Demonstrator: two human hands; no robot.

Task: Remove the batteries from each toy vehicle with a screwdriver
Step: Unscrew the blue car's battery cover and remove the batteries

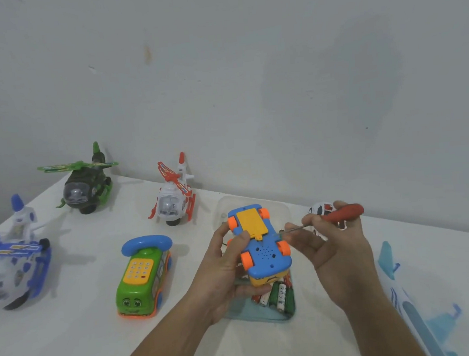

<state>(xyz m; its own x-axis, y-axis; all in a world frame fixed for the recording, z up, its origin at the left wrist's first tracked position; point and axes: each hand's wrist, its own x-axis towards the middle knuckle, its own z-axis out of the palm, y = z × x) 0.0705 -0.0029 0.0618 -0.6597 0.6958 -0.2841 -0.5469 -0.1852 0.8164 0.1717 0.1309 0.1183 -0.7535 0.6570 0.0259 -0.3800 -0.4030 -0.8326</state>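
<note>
My left hand (223, 268) grips a blue toy bus (264, 255) turned belly up, orange wheels showing, with its yellow battery cover (251, 223) in place. My right hand (336, 242) holds a red-handled screwdriver (342, 212); its metal tip reaches the bus's right side near the cover's tab. Under the bus lies a clear tray (262, 314) with several loose batteries (279, 296) in it.
On the white table (81, 344) stand a green phone bus (143, 277), a green helicopter (83, 184), a red-white helicopter (174, 196) and a blue helicopter (12, 260) at the left. A light-blue plane (414, 304) lies at the right, a white-red toy (321, 209) behind my right hand.
</note>
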